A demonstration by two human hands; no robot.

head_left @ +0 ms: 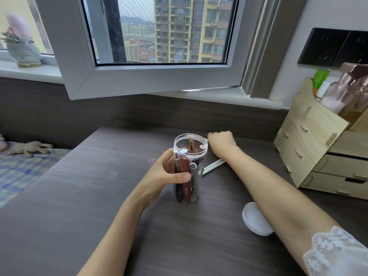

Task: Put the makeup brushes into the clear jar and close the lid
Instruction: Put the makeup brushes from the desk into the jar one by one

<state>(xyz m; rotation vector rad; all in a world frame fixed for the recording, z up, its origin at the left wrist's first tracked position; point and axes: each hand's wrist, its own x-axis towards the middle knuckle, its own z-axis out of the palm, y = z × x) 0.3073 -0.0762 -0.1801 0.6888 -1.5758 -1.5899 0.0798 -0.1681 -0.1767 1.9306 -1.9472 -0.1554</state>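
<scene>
Here my left hand (167, 174) wraps the clear jar (187, 172), upright on the desk (79, 196), several brushes (184, 176) standing inside. Behind it my right hand (222, 143) curls over white brush handles (213, 166) lying flat; whether it grips them, I cannot tell. The white lid (253, 219) lies beside my right forearm.
</scene>
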